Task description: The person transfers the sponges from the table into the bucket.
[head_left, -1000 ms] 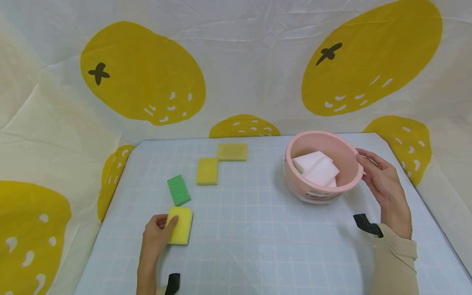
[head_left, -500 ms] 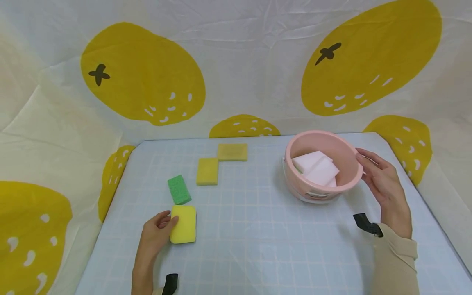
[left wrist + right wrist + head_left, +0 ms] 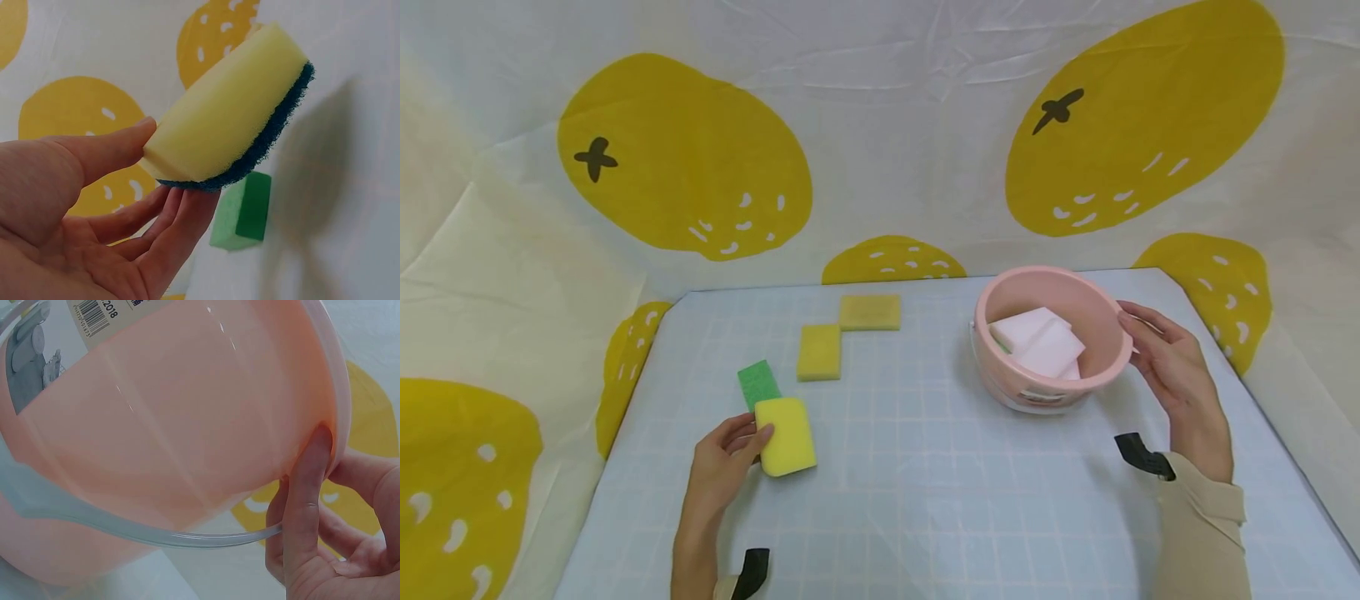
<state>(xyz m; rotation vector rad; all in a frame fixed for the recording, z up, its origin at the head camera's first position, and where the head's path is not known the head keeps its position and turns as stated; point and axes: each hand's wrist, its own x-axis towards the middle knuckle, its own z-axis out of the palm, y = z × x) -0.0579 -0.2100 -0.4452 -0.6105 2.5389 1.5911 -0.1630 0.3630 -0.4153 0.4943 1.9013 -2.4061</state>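
Observation:
My left hand [image 3: 722, 458] pinches a yellow sponge [image 3: 786, 437] by one edge, thumb on the yellow face and fingers underneath. In the left wrist view the sponge [image 3: 225, 112] shows a dark blue scouring layer [image 3: 265, 144] and is held tilted above the table. Behind it lies a green sponge [image 3: 757, 383], partly covered by the yellow one in the head view. My right hand [image 3: 1176, 379] grips the rim of a pink bucket [image 3: 1015, 379] at its right side, fingers at the outer wall [image 3: 187, 412]. Several white sponges [image 3: 1048, 346] lie inside the bucket.
Two flat yellow sponges [image 3: 819, 352] lie farther back on the blue checked tabletop [image 3: 910, 483], close together. A pale curved handle [image 3: 181, 540] hangs along the bucket's outside. A fruit-print cloth [image 3: 910, 167] rises behind the table and along both sides.
My left hand has lifted the yellow sponge and carried it slightly forward and right, so it now overlaps the green sponge. The right hand keeps its grip on the bucket.

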